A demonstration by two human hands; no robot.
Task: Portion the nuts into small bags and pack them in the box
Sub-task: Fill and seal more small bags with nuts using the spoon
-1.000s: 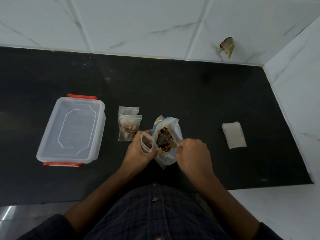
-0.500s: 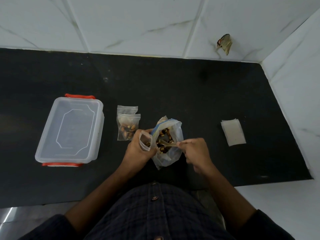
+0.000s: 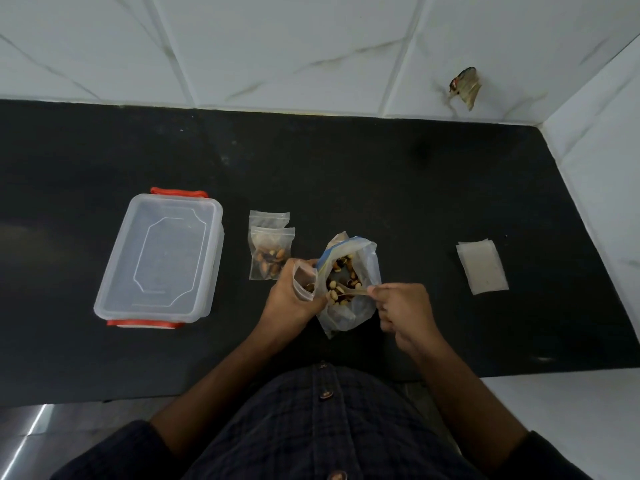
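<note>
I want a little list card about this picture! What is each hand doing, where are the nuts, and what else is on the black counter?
left hand: holds a small bag open
right hand: holds a spoon over the big bag
big bag: open, nuts inside, between the hands
filled small bags: two, lying overlapped on the counter, beside the box
box: clear, lid on, orange clips, left of the bags
empty bags: flat pile, right side
counter: black, white tiled wall behind
</note>
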